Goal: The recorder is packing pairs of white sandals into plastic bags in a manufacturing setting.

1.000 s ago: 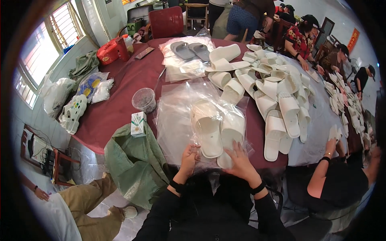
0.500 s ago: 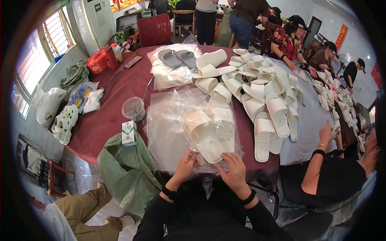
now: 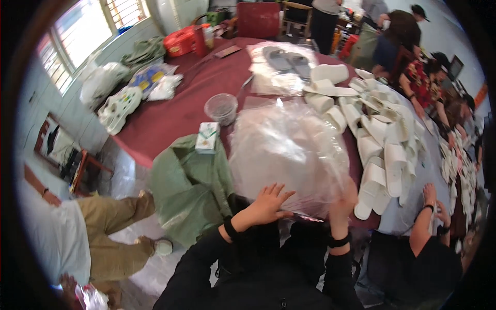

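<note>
The left hand [image 3: 267, 204] has its fingers spread wide at the near edge of the clear plastic bags [image 3: 281, 155], with nothing visible in its grasp. The right hand [image 3: 342, 202] is at their near right corner, blurred where it meets the film, so I cannot tell whether it grips the plastic. One black band circles each wrist. The bags, overlapping too much to count, lie on the table's near side, in front of the person.

Right of the bags is a heap of white slippers [image 3: 395, 165], well over ten, several hidden under others. Beyond the bags, one pair of grey slippers [image 3: 279, 59], two in all, sits on more pale plastic packaging [image 3: 271, 82]. Just left of the bags are one round clear tub [image 3: 221, 109] with dark contents and one small white-and-green box [image 3: 207, 138]. One green sack [image 3: 178, 183] drapes over the edge to the left. Farther left are a white clog [image 3: 120, 109] with small charms and a whitish plastic bag [image 3: 106, 85]; one red bag [image 3: 179, 41] is beyond them.

Under the bags, a dark red cloth [image 3: 170, 116] covers the table; a greyish sheet [image 3: 400, 214] covers the part to their right. Far left of the bags is a barred window [image 3: 82, 28]; beyond them, a red chair [image 3: 258, 20]. A person in tan trousers [image 3: 116, 227] is to their left, and several co-workers are to their right.
</note>
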The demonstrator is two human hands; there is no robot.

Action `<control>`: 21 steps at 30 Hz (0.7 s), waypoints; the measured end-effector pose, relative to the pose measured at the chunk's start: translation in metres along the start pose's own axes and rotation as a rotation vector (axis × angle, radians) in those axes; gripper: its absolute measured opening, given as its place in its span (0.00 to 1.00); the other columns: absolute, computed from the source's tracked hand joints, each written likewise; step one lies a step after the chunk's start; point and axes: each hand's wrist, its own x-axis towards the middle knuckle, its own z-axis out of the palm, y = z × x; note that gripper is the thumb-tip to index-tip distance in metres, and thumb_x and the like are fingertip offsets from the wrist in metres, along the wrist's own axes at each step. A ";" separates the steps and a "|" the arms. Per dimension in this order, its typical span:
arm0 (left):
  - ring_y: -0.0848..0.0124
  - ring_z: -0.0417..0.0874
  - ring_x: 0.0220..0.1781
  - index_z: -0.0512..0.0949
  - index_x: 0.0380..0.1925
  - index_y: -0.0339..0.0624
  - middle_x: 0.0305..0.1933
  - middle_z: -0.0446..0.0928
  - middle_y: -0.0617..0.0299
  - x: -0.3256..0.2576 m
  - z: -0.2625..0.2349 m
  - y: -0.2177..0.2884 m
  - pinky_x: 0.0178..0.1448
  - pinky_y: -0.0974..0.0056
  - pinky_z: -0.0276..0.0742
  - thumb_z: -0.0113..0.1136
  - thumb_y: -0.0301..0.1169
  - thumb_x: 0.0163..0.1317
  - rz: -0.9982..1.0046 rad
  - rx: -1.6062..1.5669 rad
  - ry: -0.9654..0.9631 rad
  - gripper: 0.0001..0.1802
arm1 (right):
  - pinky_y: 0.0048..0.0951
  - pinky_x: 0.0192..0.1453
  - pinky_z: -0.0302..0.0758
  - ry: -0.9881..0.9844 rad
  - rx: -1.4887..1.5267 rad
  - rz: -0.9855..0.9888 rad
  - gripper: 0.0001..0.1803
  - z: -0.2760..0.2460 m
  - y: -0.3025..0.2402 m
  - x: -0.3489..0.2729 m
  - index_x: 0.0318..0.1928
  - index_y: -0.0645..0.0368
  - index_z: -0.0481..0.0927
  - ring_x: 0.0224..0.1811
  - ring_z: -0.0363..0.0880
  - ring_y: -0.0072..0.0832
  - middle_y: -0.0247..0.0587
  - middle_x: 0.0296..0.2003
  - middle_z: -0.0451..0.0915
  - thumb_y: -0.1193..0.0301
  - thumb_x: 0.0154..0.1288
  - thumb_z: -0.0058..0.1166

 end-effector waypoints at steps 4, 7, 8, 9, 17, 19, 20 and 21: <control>0.47 0.68 0.59 0.69 0.53 0.40 0.54 0.70 0.44 -0.029 -0.011 -0.034 0.59 0.48 0.64 0.61 0.38 0.55 -0.053 0.292 0.204 0.27 | 0.34 0.49 0.73 0.035 0.045 0.247 0.15 0.000 -0.028 0.005 0.46 0.67 0.77 0.44 0.78 0.33 0.47 0.42 0.80 0.70 0.62 0.56; 0.48 0.66 0.61 0.72 0.44 0.40 0.53 0.69 0.45 -0.053 -0.034 -0.053 0.59 0.49 0.62 0.61 0.29 0.52 -0.375 0.316 0.519 0.18 | 0.32 0.48 0.73 0.178 0.351 0.324 0.19 -0.004 -0.057 -0.014 0.51 0.68 0.73 0.44 0.76 0.27 0.45 0.42 0.79 0.69 0.64 0.56; 0.49 0.65 0.61 0.71 0.46 0.39 0.54 0.69 0.46 -0.059 -0.042 -0.054 0.60 0.49 0.60 0.60 0.28 0.52 -0.524 0.392 0.698 0.20 | 0.32 0.49 0.72 0.175 0.492 0.491 0.20 -0.001 -0.053 -0.028 0.52 0.68 0.71 0.45 0.75 0.28 0.45 0.44 0.78 0.70 0.64 0.56; 0.49 0.64 0.61 0.69 0.48 0.38 0.56 0.66 0.45 -0.069 -0.050 -0.065 0.61 0.48 0.59 0.61 0.29 0.51 -0.564 0.510 0.863 0.23 | 0.32 0.51 0.72 0.173 0.636 0.658 0.21 0.001 -0.054 -0.034 0.54 0.68 0.70 0.46 0.75 0.30 0.45 0.45 0.77 0.71 0.64 0.56; 0.51 0.69 0.57 0.67 0.51 0.34 0.57 0.67 0.45 -0.157 -0.064 -0.150 0.58 0.50 0.63 0.63 0.33 0.53 -1.483 0.480 1.171 0.27 | 0.25 0.49 0.70 -0.209 1.069 0.569 0.17 0.065 -0.118 -0.077 0.50 0.66 0.73 0.47 0.73 0.26 0.39 0.46 0.76 0.72 0.62 0.58; 0.53 0.76 0.51 0.72 0.45 0.32 0.46 0.76 0.47 -0.212 -0.080 -0.172 0.52 0.53 0.69 0.59 0.30 0.54 -1.300 -0.059 1.070 0.20 | 0.23 0.47 0.71 -0.487 1.060 0.624 0.16 0.062 -0.134 -0.070 0.48 0.66 0.75 0.42 0.74 0.23 0.36 0.40 0.78 0.72 0.62 0.59; 0.53 0.76 0.51 0.72 0.45 0.32 0.46 0.76 0.47 -0.206 -0.087 -0.169 0.52 0.53 0.69 0.59 0.30 0.54 -1.289 -0.073 1.056 0.20 | 0.22 0.42 0.73 -0.382 1.024 0.570 0.17 0.067 -0.132 -0.070 0.46 0.68 0.78 0.35 0.75 0.19 0.37 0.33 0.80 0.72 0.59 0.62; 0.56 0.78 0.45 0.73 0.43 0.30 0.41 0.77 0.47 -0.196 -0.098 -0.157 0.47 0.56 0.72 0.56 0.29 0.55 -1.266 -0.176 1.060 0.17 | 0.22 0.42 0.73 -0.365 1.005 0.572 0.17 0.068 -0.123 -0.069 0.46 0.68 0.78 0.35 0.75 0.19 0.37 0.33 0.80 0.72 0.59 0.62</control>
